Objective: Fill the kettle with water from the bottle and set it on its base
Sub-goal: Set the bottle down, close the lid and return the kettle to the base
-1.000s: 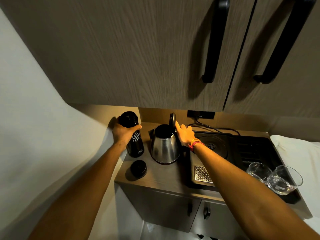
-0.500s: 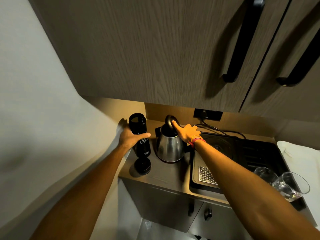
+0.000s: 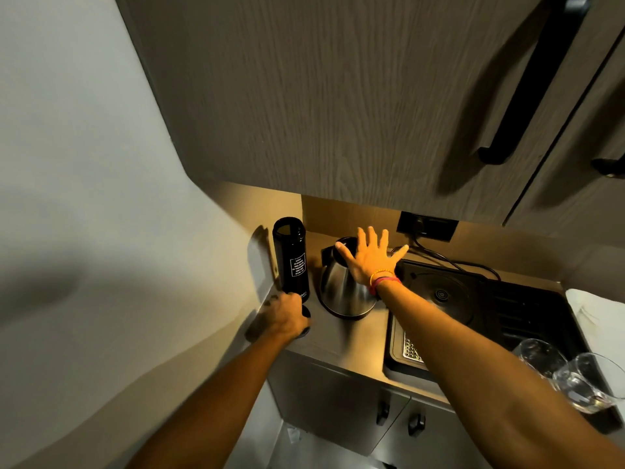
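My right hand (image 3: 370, 262) lies flat and spread on the kettle (image 3: 345, 286), my left hand (image 3: 285, 318) curled over the cap (image 3: 306, 313) below the open bottle (image 3: 291, 257).

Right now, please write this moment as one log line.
left hand: on bottle cap, closed over it | right hand: open, flat on kettle top | bottle: upright, uncapped, left of kettle | kettle: on counter

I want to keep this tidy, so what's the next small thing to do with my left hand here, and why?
Probably close the left hand on the cap beneath it and bring it up to the bottle. The bottle stands upright and open on the counter, while the right hand lies spread flat over the kettle top.
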